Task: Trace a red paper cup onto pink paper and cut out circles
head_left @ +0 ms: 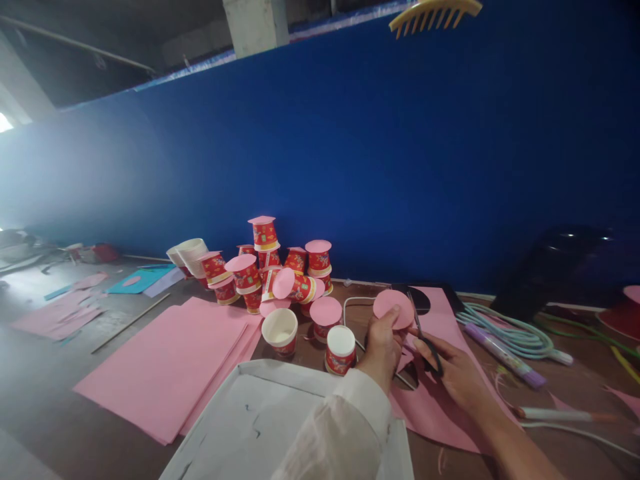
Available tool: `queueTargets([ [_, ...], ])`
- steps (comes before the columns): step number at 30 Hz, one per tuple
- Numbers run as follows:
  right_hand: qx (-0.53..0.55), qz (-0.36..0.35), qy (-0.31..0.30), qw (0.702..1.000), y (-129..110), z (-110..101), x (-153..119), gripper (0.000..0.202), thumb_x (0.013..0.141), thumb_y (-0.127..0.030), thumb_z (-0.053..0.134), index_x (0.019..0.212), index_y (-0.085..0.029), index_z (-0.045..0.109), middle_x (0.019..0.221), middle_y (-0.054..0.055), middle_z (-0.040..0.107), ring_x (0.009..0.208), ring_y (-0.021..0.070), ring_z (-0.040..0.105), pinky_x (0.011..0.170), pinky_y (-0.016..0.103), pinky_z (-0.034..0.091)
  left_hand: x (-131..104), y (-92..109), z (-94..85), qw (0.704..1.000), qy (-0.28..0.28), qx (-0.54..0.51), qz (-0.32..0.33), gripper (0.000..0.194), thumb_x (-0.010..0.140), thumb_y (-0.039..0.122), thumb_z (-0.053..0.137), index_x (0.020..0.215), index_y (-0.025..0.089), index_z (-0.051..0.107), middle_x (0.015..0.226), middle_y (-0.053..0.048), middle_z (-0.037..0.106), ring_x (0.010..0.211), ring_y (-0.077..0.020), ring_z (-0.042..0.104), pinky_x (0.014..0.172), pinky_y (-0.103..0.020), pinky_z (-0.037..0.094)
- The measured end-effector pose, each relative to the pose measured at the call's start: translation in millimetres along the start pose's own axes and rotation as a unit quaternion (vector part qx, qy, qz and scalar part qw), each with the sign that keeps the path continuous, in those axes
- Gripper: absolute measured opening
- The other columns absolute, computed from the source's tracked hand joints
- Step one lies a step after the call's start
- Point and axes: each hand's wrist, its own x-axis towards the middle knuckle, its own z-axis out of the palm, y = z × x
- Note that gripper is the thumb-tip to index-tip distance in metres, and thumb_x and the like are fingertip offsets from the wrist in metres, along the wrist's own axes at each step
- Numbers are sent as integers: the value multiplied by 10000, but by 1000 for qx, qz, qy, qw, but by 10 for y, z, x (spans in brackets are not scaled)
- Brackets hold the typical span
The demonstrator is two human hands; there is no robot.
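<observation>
My left hand (384, 343) pinches a round pink paper disc (391, 305) by its lower edge, the thumb lying on top. In my right hand (453, 367) is a pair of scissors (433, 353) with dark handles; its blades point up along the disc's right side. Whether the blades touch the paper I cannot tell. Under both hands lies a pink sheet (440, 413) with round pieces cut out of it. Just left of my left hand stand a red paper cup (341, 360) with a white top and an upright open cup (280, 331).
Several red cups topped with pink discs (263, 233) are stacked by the blue partition (320, 153). Pink sheets (165, 367) lie at left, a white board (240, 413) in front. A coiled cable (510, 330) and a purple tube (505, 357) lie at right.
</observation>
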Motion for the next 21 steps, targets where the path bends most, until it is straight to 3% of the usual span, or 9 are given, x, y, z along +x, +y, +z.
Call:
queueTargets([
  [21,-19,-15,24,999,-44,27,-11,604,776,-657,680,1157,-212,829,1151,114,814,1132,341,746,967,399,598,-16,-7,-10,1000,-11,21,19,402,640,222,887,987,143,700,929,-112,759,769,-214,731,628,-281,591],
])
